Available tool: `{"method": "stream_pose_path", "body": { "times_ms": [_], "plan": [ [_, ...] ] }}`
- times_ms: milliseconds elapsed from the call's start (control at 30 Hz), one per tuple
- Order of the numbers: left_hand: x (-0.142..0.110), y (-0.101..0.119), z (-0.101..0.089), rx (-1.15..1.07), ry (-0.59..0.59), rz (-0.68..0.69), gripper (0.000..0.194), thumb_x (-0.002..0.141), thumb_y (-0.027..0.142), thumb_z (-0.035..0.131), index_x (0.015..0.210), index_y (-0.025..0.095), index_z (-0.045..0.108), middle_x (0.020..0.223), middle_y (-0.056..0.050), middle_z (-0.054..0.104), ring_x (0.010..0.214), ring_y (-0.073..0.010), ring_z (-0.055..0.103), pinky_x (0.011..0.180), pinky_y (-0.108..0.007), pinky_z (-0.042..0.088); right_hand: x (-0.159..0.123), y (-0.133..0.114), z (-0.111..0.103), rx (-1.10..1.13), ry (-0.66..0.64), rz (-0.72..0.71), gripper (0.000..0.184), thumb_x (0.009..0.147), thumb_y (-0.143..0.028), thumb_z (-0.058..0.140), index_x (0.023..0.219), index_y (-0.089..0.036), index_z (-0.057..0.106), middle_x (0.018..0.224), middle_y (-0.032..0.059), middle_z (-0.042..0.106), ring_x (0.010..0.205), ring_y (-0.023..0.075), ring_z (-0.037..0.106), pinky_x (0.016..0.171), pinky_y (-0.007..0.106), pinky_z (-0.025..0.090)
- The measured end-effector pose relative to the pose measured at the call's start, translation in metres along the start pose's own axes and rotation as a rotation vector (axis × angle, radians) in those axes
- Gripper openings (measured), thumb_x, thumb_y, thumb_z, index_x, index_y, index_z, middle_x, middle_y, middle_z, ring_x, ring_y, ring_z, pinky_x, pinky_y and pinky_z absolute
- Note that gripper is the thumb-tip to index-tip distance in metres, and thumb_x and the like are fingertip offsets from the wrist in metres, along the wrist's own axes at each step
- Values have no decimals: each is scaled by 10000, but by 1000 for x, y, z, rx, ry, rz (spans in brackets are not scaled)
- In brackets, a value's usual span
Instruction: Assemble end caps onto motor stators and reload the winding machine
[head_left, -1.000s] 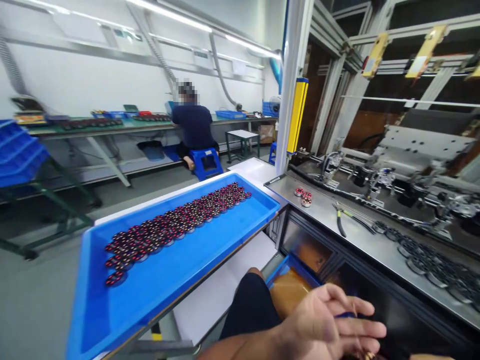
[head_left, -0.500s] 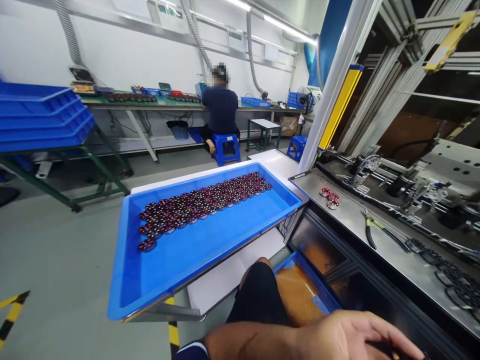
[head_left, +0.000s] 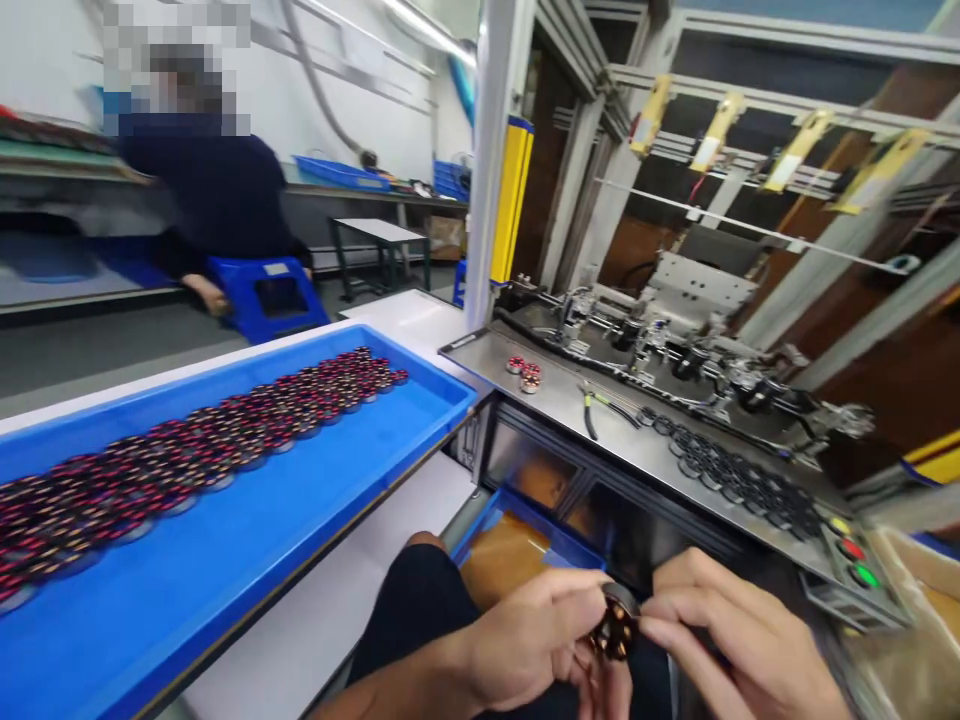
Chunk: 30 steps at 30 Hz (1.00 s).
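Low in the head view, my left hand point(head_left: 536, 640) and my right hand point(head_left: 731, 645) meet over my lap. Both pinch a small round wound stator point(head_left: 616, 628) with copper coils, held between the fingertips. To my left a large blue tray point(head_left: 315, 500) carries several rows of the same red and black stators point(head_left: 202, 440). Three more stators point(head_left: 523, 371) lie on the steel machine shelf point(head_left: 622, 440) ahead.
Pliers point(head_left: 589, 410) and a row of dark rings point(head_left: 735, 480) lie on the shelf, with red and green buttons point(head_left: 855, 562) at its right end. A yellow post point(head_left: 510, 200) stands by the machine frame. Another person point(head_left: 210, 190) sits on a blue stool point(head_left: 266, 300) at a far bench.
My view has swung right and down toward the machine. My right hand has come into sight, and both hands now hold a stator up between them.
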<state>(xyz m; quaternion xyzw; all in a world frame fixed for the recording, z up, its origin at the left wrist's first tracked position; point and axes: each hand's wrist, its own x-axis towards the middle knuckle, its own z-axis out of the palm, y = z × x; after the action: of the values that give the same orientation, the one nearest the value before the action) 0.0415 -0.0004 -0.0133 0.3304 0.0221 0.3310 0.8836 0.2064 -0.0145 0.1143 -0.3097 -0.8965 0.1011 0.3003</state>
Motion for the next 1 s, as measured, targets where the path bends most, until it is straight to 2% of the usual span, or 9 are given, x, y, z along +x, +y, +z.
{"method": "stream_pose_path", "body": {
  "times_ms": [133, 233, 367, 467, 533, 600, 700, 867, 1000],
  "plan": [
    [-4, 17, 23, 39, 85, 186, 395, 852, 310, 727, 1214, 220, 599, 837, -14, 678, 609, -98, 686, 549, -168, 505, -3, -7, -2, 2, 95, 105, 152, 915, -39, 551, 842, -149, 627, 748, 29, 615, 674, 90, 605, 617, 170, 503],
    [-7, 25, 33, 17, 138, 340, 322, 772, 144, 786, 1054, 254, 677, 1074, -25, 674, 1012, -159, 682, 836, -252, 537, -5, -9, -1, 19, 149, 159, 158, 911, -37, 556, 821, -144, 632, 741, 25, 603, 662, 85, 591, 619, 172, 494],
    [-6, 26, 28, -132, 122, 413, 328, 774, 321, 801, 1068, 261, 668, 1122, -27, 691, 1296, -233, 548, 1031, -341, 466, -2, -9, -1, 120, 184, 135, 136, 912, -54, 574, 826, -142, 631, 729, 19, 607, 655, 84, 580, 606, 168, 486],
    [0, 18, 19, -143, 77, 160, 498, 869, 568, 625, 1150, 158, 655, 1081, -118, 728, 1083, -218, 684, 908, -303, 536, -2, -7, -3, 183, 143, 59, 134, 918, -59, 568, 822, -136, 618, 720, 21, 606, 657, 85, 576, 605, 167, 483],
    [4, 11, 14, -106, -51, -69, 647, 908, 668, 457, 1032, 74, 680, 841, -153, 749, 771, -209, 742, 659, -262, 571, -5, -5, -4, 186, 102, 48, 136, 934, -75, 552, 832, -133, 621, 717, 28, 604, 652, 92, 574, 588, 180, 477],
    [5, 6, 11, -61, -127, -142, 654, 905, 685, 435, 924, 74, 667, 622, -113, 705, 513, -188, 688, 455, -221, 506, -7, -4, -5, 158, 83, 55, 132, 941, -89, 551, 841, -135, 626, 719, 34, 606, 654, 102, 575, 580, 196, 475],
    [3, 4, 11, 19, -14, -9, 479, 900, 581, 559, 956, 112, 638, 630, -63, 697, 419, -140, 640, 389, -177, 465, -11, -2, -4, 101, 113, 63, 116, 925, -73, 574, 846, -136, 632, 725, 33, 614, 667, 106, 583, 595, 200, 483],
    [-2, 5, 17, 216, 171, 274, 375, 891, 288, 690, 1256, 264, 608, 931, -34, 705, 727, -133, 741, 609, -176, 567, -14, -3, -1, 58, 213, 129, 144, 900, -27, 578, 821, -138, 622, 731, 23, 620, 648, 82, 586, 596, 171, 484],
    [-1, 3, 23, 258, 205, 468, 296, 826, 128, 742, 1062, 281, 648, 1223, -15, 597, 895, -130, 718, 790, -232, 578, -15, -2, 4, 54, 279, 168, 142, 888, -24, 591, 806, -136, 623, 717, 20, 617, 640, 79, 587, 592, 170, 478]
  ]
}}
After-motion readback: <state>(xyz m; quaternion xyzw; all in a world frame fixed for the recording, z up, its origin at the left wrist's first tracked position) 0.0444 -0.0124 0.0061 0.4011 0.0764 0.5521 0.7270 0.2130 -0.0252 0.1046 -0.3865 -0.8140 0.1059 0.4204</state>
